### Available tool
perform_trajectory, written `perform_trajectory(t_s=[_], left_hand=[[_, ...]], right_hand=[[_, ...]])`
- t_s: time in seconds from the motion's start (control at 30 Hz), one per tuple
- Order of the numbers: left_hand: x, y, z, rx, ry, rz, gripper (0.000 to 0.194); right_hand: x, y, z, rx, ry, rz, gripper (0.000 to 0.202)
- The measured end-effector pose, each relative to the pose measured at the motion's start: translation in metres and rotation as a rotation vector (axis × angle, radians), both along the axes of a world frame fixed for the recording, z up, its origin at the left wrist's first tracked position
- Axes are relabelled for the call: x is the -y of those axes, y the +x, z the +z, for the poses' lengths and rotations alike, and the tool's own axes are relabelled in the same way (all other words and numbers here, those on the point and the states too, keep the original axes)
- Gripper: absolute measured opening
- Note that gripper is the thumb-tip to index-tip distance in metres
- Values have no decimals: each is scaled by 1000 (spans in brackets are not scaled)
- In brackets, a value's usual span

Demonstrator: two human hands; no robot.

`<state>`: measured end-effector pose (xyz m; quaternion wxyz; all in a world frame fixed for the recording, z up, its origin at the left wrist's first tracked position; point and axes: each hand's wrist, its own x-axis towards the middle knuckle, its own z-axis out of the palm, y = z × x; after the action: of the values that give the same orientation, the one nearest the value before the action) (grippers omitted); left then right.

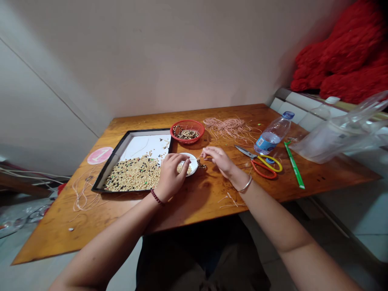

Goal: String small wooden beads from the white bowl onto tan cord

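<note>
At the front of a wooden worktop [121,220], the right hand [217,159] pinches a thin pale thread with its fingertips, while the left hand [173,174] curves over a small white plate [194,165], its grip unclear. On the left hand's outer side lies a black-rimmed tray [133,143] partly covered with pale and dark beads [133,173]. Behind the plate sits a red basket [198,136] beside tangled pink cord [228,126]; scissors [252,155], a water bottle [268,137] and a green strip [294,165] lie or stand farther right.
</note>
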<state>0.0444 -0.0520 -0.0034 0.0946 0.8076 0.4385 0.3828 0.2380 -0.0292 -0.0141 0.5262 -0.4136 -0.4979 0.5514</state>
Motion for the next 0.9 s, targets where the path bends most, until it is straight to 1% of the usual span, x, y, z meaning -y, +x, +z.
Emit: perform_trajectory(t_s=[0.07, 0.1, 0.2, 0.27, 0.37, 0.43, 0.5, 0.6, 0.67, 0.7, 0.77, 0.9], left_hand=[[2, 0, 3, 52, -34, -60, 16], [3, 0, 4, 78, -55, -106, 16], [5, 0, 7, 176, -112, -241, 18], [5, 0, 6, 254, -163, -299, 23], [3, -1, 3, 353, -257, -345, 29], [2, -1, 1, 394, -296, -345, 30], [1, -1, 0, 421, -314, -329, 30], [1, 0, 1, 448, -336, -317, 31], [2, 1, 1, 469, -351, -317, 31], [2, 1, 1, 485, -358, -317, 30], [1, 2, 1, 529, -371, -318, 29], [0, 1, -1, 613, -425, -292, 26]], right_hand=[[0, 1, -2, -49, -34, -4, 29], [0, 2, -2, -97, -81, 15, 28], [0, 6, -2, -306, -302, 141, 27], [0, 9, -1, -454, -410, 237, 27], [1, 12, 5, -634, -443, 317, 29], [3, 13, 9, -684, -437, 339, 31], [6, 11, 11, -651, -394, 389, 30], [11, 4, 11, -477, -197, 460, 27], [14, -1, 8, -299, -69, 443, 21], [15, -2, 6, -209, -30, 426, 16], [15, -4, 2, -74, -1, 403, 9], [14, -4, -1, 5, 30, 420, 17]])
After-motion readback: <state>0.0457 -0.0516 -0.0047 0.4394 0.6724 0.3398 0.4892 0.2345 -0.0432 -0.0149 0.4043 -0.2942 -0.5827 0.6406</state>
